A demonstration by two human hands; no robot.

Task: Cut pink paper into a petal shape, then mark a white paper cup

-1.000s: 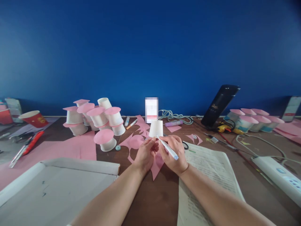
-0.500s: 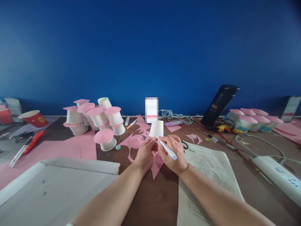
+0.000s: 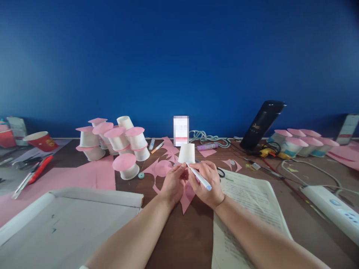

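My right hand [image 3: 208,183] is closed round a white marker [image 3: 201,178] with a bluish end, its tip pointing up and left toward the rim of a white paper cup [image 3: 186,153]. The cup is upside down, wide end toward me. My left hand [image 3: 174,184] has its fingers pinched at the cup's near lower edge, beside the marker tip. Whether its fingertips grip the cup's rim or something smaller is partly hidden. Pink paper scraps [image 3: 187,197] lie beneath and around both hands.
Stacked white cups with pink paper discs [image 3: 125,161] stand left. A printed sheet [image 3: 249,194] lies under my right forearm. Further right are a black bottle [image 3: 259,125], cables and a power strip [image 3: 331,205]. A phone [image 3: 181,130] stands behind the cup; a utility knife [image 3: 39,169] lies far left.
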